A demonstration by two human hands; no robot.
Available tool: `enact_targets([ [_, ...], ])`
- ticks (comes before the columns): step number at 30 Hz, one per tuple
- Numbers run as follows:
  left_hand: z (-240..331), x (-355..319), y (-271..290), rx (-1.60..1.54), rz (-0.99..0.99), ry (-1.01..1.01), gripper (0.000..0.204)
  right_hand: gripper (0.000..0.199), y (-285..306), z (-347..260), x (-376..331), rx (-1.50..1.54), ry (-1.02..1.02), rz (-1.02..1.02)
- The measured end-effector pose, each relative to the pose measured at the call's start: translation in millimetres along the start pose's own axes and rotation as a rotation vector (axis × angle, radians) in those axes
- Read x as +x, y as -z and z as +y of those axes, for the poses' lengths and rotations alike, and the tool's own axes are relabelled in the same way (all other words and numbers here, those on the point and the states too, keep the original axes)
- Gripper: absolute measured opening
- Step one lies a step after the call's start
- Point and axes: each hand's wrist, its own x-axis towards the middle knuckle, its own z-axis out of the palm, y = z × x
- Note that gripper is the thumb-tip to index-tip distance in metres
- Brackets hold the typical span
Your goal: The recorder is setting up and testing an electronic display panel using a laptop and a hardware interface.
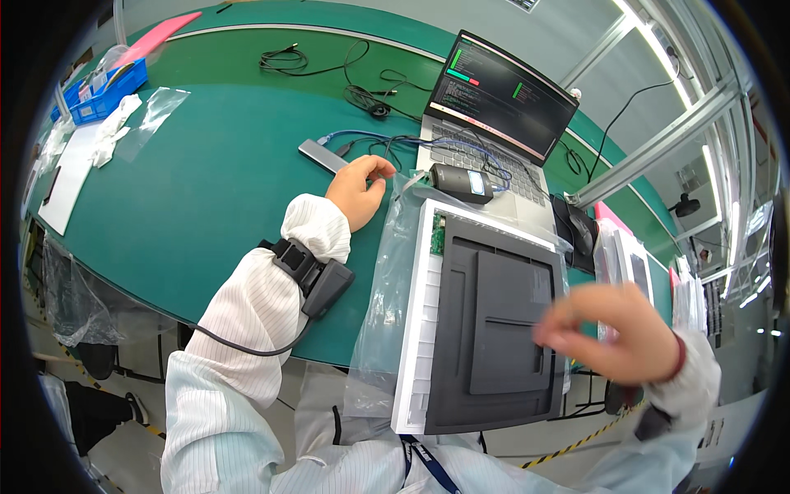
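Note:
A dark grey flat panel unit (514,321) in a white frame (415,346) lies tilted over the table's front edge, with clear plastic film (374,329) under and beside it. A bit of green circuit board (438,235) shows at its upper left corner. My left hand (360,196) rests beside a slim grey hub (321,155), its fingers loosely bent and a gap between thumb and fingers. Over the unit's right edge hovers my right hand (621,333), blurred, thumb and forefinger bent toward each other; whether they hold anything is unclear. A black box-shaped adapter (461,183) lies past the unit.
An open laptop (502,103) stands behind the adapter, with blue and black cables (374,136) around it. A black mouse (583,230) sits right of it. Far left are a blue bin (103,95) and a white sheet (72,185). A metal frame post (658,144) rises at the right.

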Motion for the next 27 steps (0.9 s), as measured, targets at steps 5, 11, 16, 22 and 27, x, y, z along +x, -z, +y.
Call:
enact_targets([
  [5,5.0,1.7,-7.7,-0.070,0.027,-0.030,0.018,0.010,-24.7,48.5,96.2,-0.156,0.069,0.065],
  [11,5.2,-1.3,0.7,-0.047,-0.005,0.020,0.014,0.011,-42.3,91.3,165.8,-0.420,0.133,0.180],
  [16,23.1,-5.0,5.8,0.067,-0.112,0.034,0.010,0.013,-56.8,115.0,190.6,-0.527,0.318,0.226],
  [22,30.8,-13.6,3.6,0.281,-0.376,-0.136,0.010,0.011,-64.4,131.0,204.6,-0.507,0.332,0.185],
  [27,50.7,-24.1,2.9,0.188,-0.445,-0.244,0.017,0.012,-55.8,127.5,199.1,-0.485,0.276,0.165],
])
